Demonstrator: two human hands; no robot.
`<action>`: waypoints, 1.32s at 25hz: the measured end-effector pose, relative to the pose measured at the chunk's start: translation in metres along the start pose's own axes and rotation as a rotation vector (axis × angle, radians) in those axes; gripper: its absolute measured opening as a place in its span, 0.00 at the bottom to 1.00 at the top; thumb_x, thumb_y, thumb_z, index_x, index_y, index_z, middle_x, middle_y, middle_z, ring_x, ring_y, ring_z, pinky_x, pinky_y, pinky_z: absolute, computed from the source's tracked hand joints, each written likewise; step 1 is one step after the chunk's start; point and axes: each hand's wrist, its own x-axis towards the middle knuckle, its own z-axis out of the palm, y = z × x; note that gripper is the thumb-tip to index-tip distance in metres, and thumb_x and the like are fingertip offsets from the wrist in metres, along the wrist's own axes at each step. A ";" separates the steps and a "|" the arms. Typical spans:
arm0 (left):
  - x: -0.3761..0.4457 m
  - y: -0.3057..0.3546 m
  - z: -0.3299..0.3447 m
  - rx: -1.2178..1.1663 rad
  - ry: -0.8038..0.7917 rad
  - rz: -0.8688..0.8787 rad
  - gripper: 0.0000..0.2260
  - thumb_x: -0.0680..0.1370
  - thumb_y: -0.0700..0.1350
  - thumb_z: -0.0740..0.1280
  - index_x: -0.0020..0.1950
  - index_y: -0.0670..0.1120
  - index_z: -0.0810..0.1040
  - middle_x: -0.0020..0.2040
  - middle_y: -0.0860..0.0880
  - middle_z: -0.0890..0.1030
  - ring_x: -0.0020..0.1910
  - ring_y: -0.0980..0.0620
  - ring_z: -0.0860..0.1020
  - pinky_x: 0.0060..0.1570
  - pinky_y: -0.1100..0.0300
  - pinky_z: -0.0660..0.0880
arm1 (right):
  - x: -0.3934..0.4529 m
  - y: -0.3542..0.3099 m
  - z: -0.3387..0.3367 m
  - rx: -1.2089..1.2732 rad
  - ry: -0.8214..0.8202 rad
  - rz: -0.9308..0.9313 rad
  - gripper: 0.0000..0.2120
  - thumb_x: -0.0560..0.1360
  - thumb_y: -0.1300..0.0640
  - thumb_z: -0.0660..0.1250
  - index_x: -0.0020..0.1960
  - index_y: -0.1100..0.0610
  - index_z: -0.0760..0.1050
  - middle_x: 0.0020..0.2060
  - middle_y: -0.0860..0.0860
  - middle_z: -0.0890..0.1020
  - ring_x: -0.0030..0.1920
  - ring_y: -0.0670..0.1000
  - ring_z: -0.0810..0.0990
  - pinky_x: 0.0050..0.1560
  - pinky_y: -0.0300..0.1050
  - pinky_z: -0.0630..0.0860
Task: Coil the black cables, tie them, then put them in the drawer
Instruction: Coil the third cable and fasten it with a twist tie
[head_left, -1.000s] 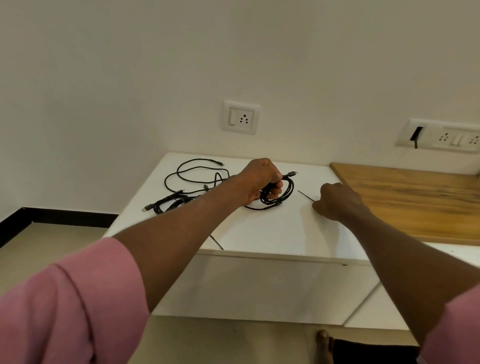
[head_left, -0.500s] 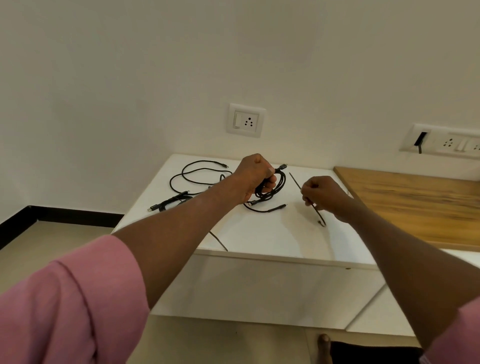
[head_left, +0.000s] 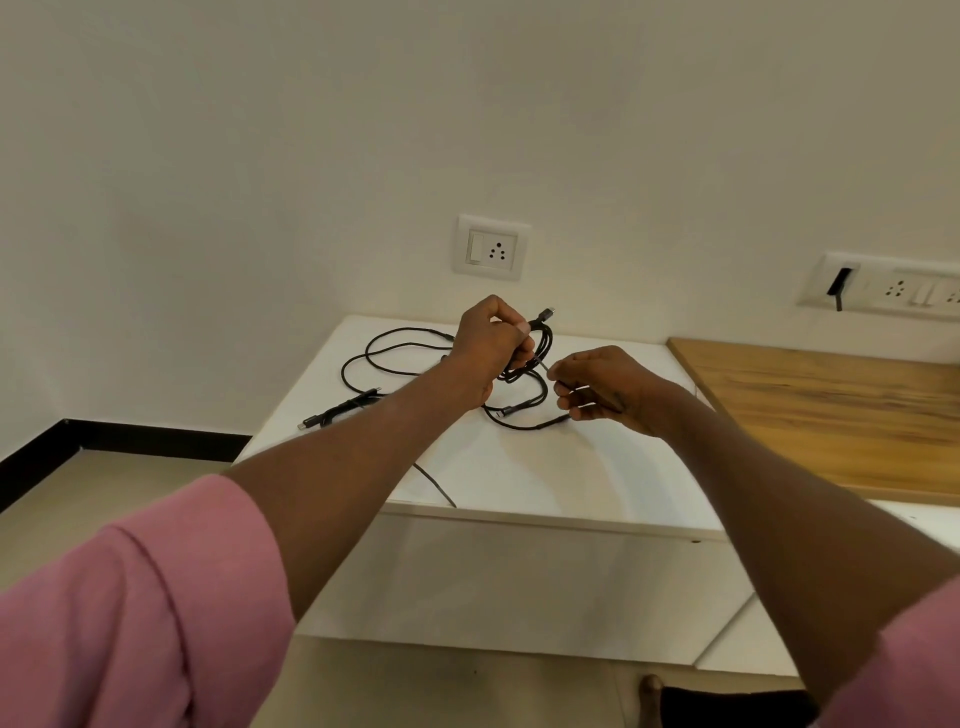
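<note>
Holding the coiled cable (head_left: 535, 348) mid-frame, our left hand (head_left: 491, 345) keeps its grip closed around it. Our right hand (head_left: 605, 389) pinches a thin tie (head_left: 544, 365) beside it, above the white surface (head_left: 545, 467).

No readable text, label, brand or number shows on anything in view

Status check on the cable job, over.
Left hand grips coiled cable, lifted. Right hand pinches thin tie at coil. Loose cables still on white top. Nothing blocking.
</note>
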 end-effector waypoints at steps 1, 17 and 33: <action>0.000 0.000 0.001 0.023 -0.013 0.014 0.06 0.81 0.33 0.65 0.49 0.42 0.75 0.38 0.42 0.81 0.35 0.48 0.80 0.40 0.57 0.80 | 0.002 -0.003 0.005 0.036 0.018 -0.003 0.06 0.80 0.60 0.69 0.52 0.63 0.82 0.39 0.55 0.81 0.37 0.51 0.83 0.41 0.45 0.81; 0.003 0.007 0.005 0.008 -0.001 -0.101 0.05 0.83 0.37 0.61 0.48 0.44 0.73 0.34 0.45 0.77 0.28 0.52 0.70 0.30 0.60 0.69 | 0.009 -0.017 0.033 0.245 0.192 -0.041 0.06 0.82 0.61 0.68 0.54 0.62 0.82 0.39 0.54 0.80 0.32 0.47 0.75 0.33 0.41 0.77; 0.015 0.004 -0.006 0.019 0.138 -0.121 0.04 0.82 0.37 0.63 0.50 0.44 0.76 0.36 0.43 0.80 0.27 0.52 0.71 0.27 0.60 0.68 | -0.002 -0.025 0.035 0.258 0.050 -0.073 0.08 0.82 0.58 0.67 0.59 0.57 0.80 0.43 0.54 0.85 0.32 0.49 0.79 0.29 0.40 0.73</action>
